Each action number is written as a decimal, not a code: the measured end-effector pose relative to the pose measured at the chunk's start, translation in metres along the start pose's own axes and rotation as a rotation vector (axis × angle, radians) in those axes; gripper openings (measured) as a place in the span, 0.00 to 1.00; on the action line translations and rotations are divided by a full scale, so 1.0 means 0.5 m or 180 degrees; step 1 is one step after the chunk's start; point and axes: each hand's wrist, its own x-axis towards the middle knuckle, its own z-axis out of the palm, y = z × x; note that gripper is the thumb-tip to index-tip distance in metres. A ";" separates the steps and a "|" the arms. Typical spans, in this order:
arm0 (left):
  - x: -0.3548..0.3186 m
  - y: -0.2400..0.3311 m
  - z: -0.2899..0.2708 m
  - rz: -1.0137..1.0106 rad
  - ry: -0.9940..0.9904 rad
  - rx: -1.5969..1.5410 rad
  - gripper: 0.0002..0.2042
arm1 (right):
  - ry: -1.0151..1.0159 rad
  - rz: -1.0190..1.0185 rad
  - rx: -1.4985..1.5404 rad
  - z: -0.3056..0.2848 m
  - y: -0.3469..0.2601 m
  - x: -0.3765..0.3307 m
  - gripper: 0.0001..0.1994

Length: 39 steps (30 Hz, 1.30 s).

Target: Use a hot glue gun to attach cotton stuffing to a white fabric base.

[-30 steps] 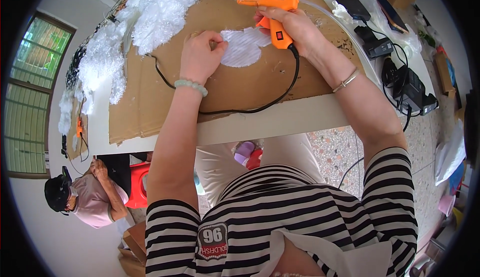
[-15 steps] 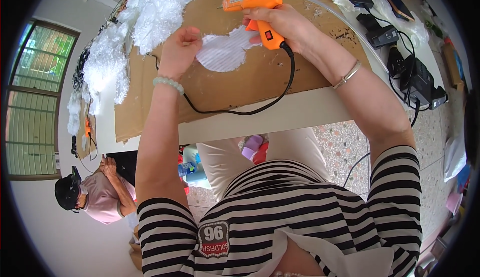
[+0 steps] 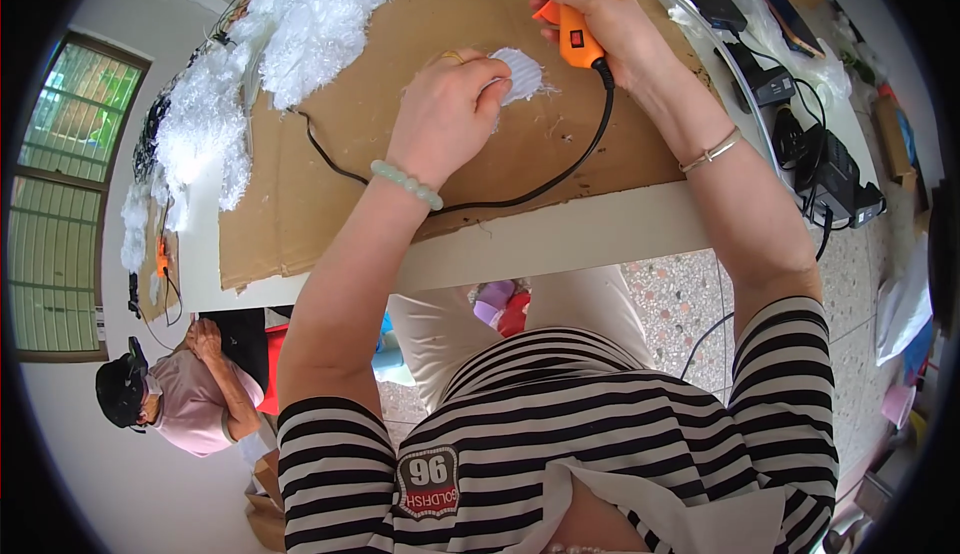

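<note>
In my right hand is an orange hot glue gun, gripped by its handle with the nozzle end toward the left. Its black cord loops down and across the cardboard. My left hand is closed, thumb and fingers pinched at the left edge of a white ribbed piece of fabric with a frayed right edge. Part of that piece is hidden behind my fingers. It sits just over the brown cardboard, below and left of the glue gun.
Shiny white fluffy strands are heaped at the far left. Black power adapters and cables lie along the right edge beside a clear tube. A person in a pink shirt sits at the left, near another orange glue gun.
The glue gun in my right hand has moved right and slightly away. My left hand has moved right and now pinches the white fabric, which looks folded or lifted rather than flat.
</note>
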 end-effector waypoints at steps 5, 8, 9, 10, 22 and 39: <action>0.029 0.015 0.027 -0.0180 -0.0483 0.0664 0.05 | 0.0109 -0.0071 0.0097 -0.011 0.004 0.003 0.13; 0.025 -0.019 0.040 0.0019 -0.0424 0.0415 0.06 | 0.0065 0.0070 -0.0018 -0.004 -0.001 -0.002 0.13; 0.025 -0.022 0.036 0.0036 -0.0441 0.0400 0.06 | 0.0000 0.0087 0.0024 -0.004 -0.004 -0.003 0.13; 0.021 -0.024 0.030 0.0008 -0.0511 0.0148 0.06 | -0.0068 0.0105 0.0065 -0.003 -0.004 -0.003 0.13; 0.006 -0.031 0.001 -0.0155 -0.0796 -0.0478 0.08 | -0.0350 0.0306 0.0310 0.009 0.035 0.001 0.13; -0.071 -0.056 -0.092 0.0172 -0.0522 0.0790 0.10 | -0.0295 0.0384 -0.0121 0.017 0.035 -0.007 0.13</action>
